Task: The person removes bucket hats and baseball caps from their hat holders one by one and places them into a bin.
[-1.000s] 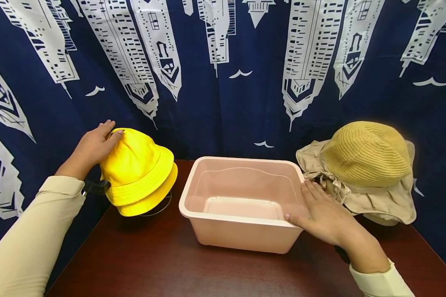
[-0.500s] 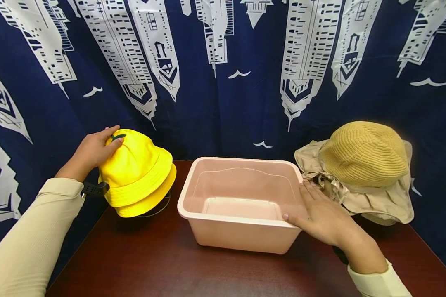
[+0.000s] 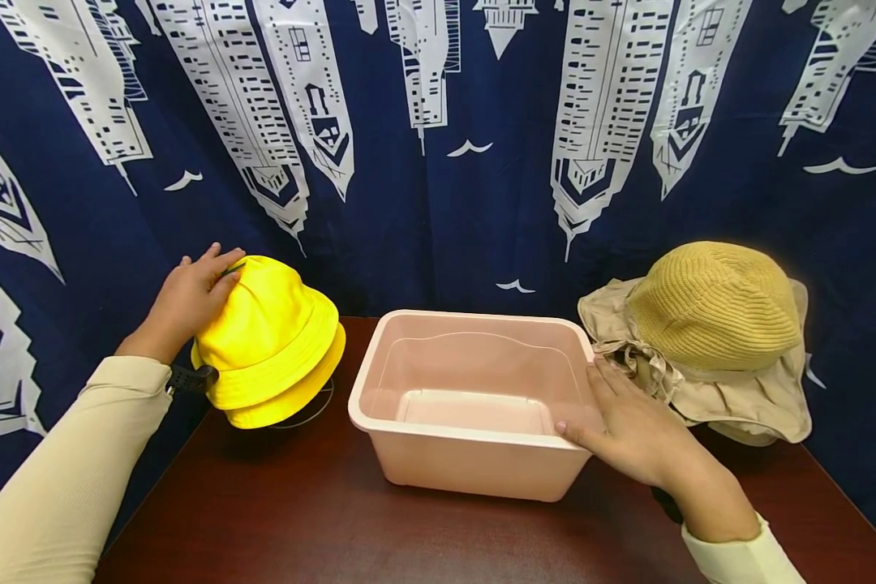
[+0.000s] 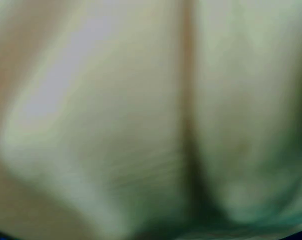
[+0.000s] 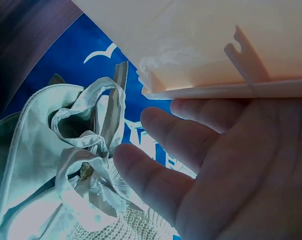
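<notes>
At the left stand stacked yellow bucket hats point(image 3: 273, 316), one brim showing below another. My left hand point(image 3: 186, 304) is at the top hat's crown, its thumb and forefinger pinching around a small dark green tab. The left wrist view is too blurred to make out. In the middle, a pink plastic bin point(image 3: 474, 466) sits upright, nothing visible inside. My right hand point(image 3: 638, 434) rests on the bin's right rim, thumb over the front corner and fingers straight along the side. In the right wrist view, the fingers point(image 5: 181, 135) lie loosely extended beside the rim.
A tan knitted hat point(image 3: 719, 304) tops a beige cloth hat point(image 3: 762, 401) with ties, right of the bin. A wire stand point(image 3: 317, 405) shows under the yellow hats. A navy printed curtain point(image 3: 511, 219) hangs behind the brown table point(image 3: 409, 535).
My left thumb and forefinger have come together over the green tab on the yellow hat's crown, covering much of it. My right hand and the bin stay put.
</notes>
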### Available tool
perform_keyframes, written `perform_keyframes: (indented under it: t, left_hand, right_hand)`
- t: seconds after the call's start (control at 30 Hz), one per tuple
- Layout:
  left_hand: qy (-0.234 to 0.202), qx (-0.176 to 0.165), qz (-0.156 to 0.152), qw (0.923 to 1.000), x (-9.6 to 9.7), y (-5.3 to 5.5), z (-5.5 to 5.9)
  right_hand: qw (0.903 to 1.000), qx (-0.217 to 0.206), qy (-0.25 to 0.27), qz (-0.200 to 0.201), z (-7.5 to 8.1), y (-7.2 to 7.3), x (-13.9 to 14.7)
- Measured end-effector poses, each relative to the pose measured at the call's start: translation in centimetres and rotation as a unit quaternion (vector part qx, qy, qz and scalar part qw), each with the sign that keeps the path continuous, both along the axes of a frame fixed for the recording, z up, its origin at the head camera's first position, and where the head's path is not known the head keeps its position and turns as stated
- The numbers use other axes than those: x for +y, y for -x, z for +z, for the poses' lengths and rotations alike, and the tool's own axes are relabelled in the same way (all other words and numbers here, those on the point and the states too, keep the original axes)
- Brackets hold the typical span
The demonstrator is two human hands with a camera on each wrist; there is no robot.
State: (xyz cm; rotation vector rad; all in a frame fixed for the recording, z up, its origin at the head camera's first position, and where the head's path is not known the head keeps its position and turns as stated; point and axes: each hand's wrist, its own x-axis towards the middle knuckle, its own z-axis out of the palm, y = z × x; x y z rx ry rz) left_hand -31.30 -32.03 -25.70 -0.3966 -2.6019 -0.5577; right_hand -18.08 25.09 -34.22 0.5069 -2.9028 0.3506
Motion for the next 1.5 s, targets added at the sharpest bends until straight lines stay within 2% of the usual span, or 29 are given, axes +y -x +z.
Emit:
perform_keyframes:
  t: [0.13, 0.3, 0.73, 1.03, 1.17, 1.33, 1.5]
  left_hand:
    - [0.027, 0.052, -0.010, 0.9982, 0.3, 0.0, -0.2]
    - [0.047, 0.089, -0.017, 0.9948, 0.6, -0.2, 0.0]
    - [0.083, 0.150, -0.064, 0.9832, 2.7, -1.1, 2.4]
    - [0.108, 0.167, -0.105, 0.9743, 5.4, -2.5, 5.2]
    - [0.125, 0.177, -0.130, 0.9676, 6.9, -3.0, 6.4]
    - [0.140, 0.186, -0.159, 0.9594, 8.5, -3.5, 7.5]
    - [0.147, 0.185, -0.189, 0.9531, 10.4, -3.9, 8.1]
  right_hand:
    - [1.0000, 0.002, 0.001, -0.001, 0.0, 0.0, 0.1]
    - [1.0000, 0.003, 0.004, -0.002, -0.1, -0.1, 0.1]
    - [0.9998, -0.001, 0.017, -0.005, -0.1, -0.2, 0.3]
    - [0.9998, -0.005, 0.016, -0.006, -0.1, -0.2, 0.4]
    - [0.9998, -0.007, 0.019, -0.009, -0.2, -0.2, 0.5]
    - [0.9996, -0.008, 0.024, -0.010, -0.2, -0.2, 0.4]
    - [0.9996, -0.008, 0.026, -0.010, -0.3, -0.3, 0.3]
